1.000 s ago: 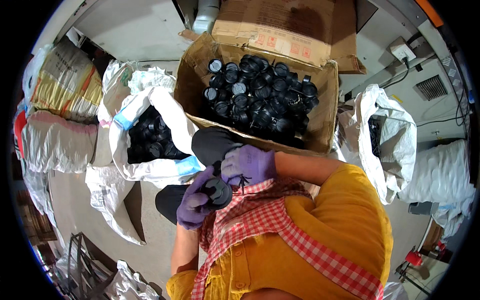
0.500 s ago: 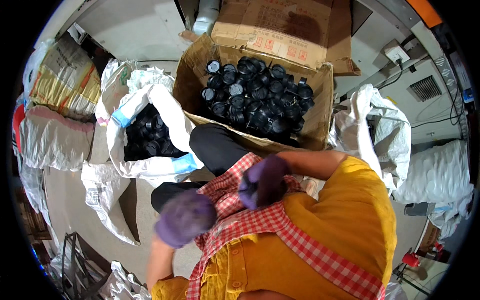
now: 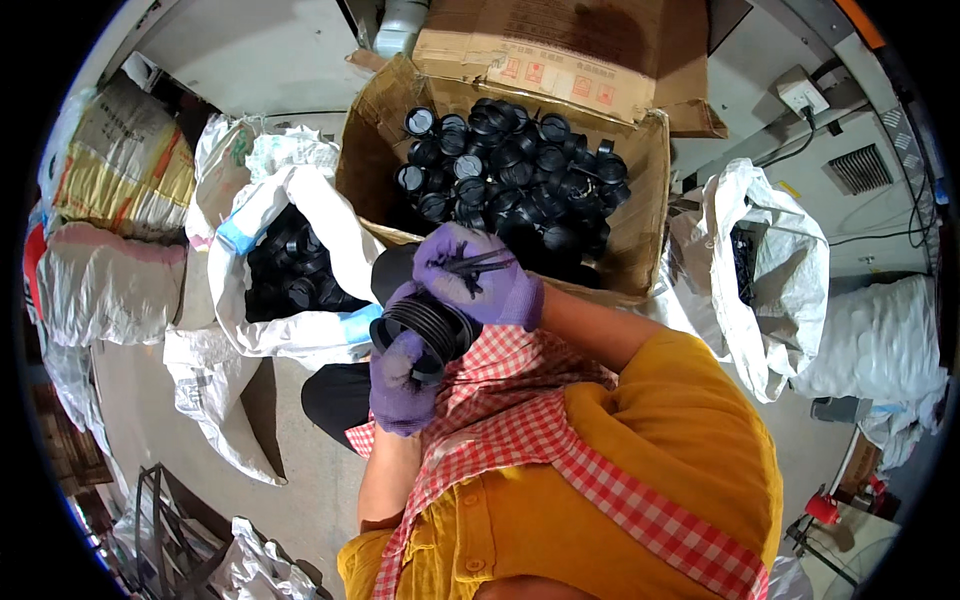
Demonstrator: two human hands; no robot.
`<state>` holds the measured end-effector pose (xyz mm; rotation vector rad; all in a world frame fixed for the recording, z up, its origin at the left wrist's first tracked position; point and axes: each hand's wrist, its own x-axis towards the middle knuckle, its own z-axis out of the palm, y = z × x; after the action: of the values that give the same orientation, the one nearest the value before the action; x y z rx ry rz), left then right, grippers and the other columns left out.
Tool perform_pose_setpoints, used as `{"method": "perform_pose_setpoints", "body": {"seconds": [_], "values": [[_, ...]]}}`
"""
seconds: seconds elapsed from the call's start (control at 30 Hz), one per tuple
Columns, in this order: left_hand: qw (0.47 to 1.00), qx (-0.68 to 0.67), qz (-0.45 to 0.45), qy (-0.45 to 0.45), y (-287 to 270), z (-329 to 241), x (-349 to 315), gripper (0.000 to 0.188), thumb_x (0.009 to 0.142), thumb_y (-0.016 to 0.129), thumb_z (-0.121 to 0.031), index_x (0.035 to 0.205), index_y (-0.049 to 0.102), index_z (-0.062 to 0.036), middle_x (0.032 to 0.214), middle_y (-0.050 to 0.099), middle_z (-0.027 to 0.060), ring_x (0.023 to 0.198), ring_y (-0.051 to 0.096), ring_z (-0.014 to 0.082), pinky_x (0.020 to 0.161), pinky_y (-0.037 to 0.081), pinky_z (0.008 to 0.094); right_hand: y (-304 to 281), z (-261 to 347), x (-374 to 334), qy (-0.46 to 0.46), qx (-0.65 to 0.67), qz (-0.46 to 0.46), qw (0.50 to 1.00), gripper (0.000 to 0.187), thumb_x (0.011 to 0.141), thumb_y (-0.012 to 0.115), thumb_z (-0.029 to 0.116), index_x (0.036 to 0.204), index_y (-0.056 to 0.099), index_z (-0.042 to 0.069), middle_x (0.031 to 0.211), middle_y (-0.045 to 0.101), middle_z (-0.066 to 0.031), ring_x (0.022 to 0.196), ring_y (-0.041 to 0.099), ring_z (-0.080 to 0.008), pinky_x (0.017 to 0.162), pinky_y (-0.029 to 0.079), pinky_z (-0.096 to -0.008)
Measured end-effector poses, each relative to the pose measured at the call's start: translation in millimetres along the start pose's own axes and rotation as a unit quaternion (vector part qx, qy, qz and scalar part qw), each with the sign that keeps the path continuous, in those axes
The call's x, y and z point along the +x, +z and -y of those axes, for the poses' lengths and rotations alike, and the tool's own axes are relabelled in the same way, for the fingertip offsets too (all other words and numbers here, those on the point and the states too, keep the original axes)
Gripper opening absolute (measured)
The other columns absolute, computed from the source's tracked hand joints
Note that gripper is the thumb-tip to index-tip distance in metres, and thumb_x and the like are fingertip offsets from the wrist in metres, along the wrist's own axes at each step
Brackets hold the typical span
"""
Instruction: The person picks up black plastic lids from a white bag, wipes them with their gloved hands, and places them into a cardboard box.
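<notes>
My left hand (image 3: pixel 403 390), in a purple knit glove, is closed around a black ribbed round plastic part (image 3: pixel 432 328), held over my lap. My right hand (image 3: pixel 485 285), gloved the same way, touches the upper side of that part. Thin black plastic strips (image 3: pixel 480 262) are pinched between its fingers and stick out past them. Just beyond my hands stands a cardboard box (image 3: pixel 640 235) with a heap of black round plastic parts (image 3: pixel 515 170) inside. On the left, an open white woven sack (image 3: pixel 345 215) holds more black parts (image 3: pixel 297 265).
An open white sack (image 3: pixel 775 290) with dark pieces in it stands at the right. Filled sacks (image 3: pixel 110 280) are stacked at the far left. A black metal frame (image 3: pixel 160 540) is at the lower left. Raised box flaps (image 3: pixel 560 50) lean against grey cabinets (image 3: pixel 240 50).
My hands were lower, blurred and apart over the apron. They have come together nearer the box, and the ribbed part and thin strips now show in them.
</notes>
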<state>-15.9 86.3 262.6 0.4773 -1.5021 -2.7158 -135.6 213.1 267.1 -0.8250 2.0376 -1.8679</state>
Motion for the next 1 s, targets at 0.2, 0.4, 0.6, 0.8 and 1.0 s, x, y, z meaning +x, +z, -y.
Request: {"method": "perform_pose_setpoints", "body": {"seconds": [0.2,0.4,0.6,0.8,1.0], "values": [[0.789,0.528,0.093,0.301,14,-1,27,0.052,0.062,0.067,-0.008,0.113,0.059,-0.0125,0.095,0.053,0.0109,0.085,0.057,0.0254,0.072,0.048,0.0321,-10,-57,0,-0.03,-0.008,0.006,0.999,0.012,0.073,0.056,0.002,0.084,0.052,0.004,0.08,0.059,-0.0066,0.073,0.058,-0.0156,0.068,0.047,-0.0279],[0.694,0.669,0.143,0.225,50,-29,-3,0.053,0.054,0.07,-0.012,0.104,0.064,-0.0237,0.088,0.051,0.0118,0.077,0.056,0.0301,0.063,0.047,0.0392,-44,-142,9,0.042,-0.352,-0.154,0.922,0.015,0.066,0.056,0.003,0.081,0.057,0.005,0.087,0.058,-0.014,0.086,0.054,-0.034,0.074,0.044,-0.0431],[0.606,0.691,-0.133,0.37,-17,-81,45,0.055,0.058,0.072,-0.007,0.112,0.063,-0.0129,0.107,0.058,0.0115,0.095,0.055,0.0309,0.082,0.045,0.0389,-124,-263,20,0.327,-0.168,-0.259,0.893,0.008,0.076,0.06,0.013,0.081,0.056,0.009,0.082,0.057,-0.0092,0.079,0.057,-0.0243,0.07,0.046,-0.0348],[0.653,0.723,-0.182,0.13,-154,-53,52,0.083,0.065,0.075,-0.018,0.138,0.035,-0.0132,0.144,0.022,0.0245,0.135,0.021,0.0366,0.107,0.023,0.041,-191,-395,0,0.324,-0.614,0.099,0.713,0.015,0.08,0.058,0.021,0.092,0.062,0.012,0.1,0.062,-0.008,0.096,0.058,-0.0225,0.081,0.047,-0.0356],[0.716,0.679,-0.159,0.019,-132,-23,40,0.062,0.07,0.069,-0.012,0.128,0.047,-0.0079,0.142,0.032,0.0198,0.13,0.033,0.033,0.104,0.03,0.039,-212,-368,17,0.374,-0.605,-0.025,0.703,0.036,0.083,0.054,0.027,0.116,0.059,0.014,0.124,0.053,-0.0103,0.115,0.05,-0.0253,0.095,0.041,-0.0347]]}}
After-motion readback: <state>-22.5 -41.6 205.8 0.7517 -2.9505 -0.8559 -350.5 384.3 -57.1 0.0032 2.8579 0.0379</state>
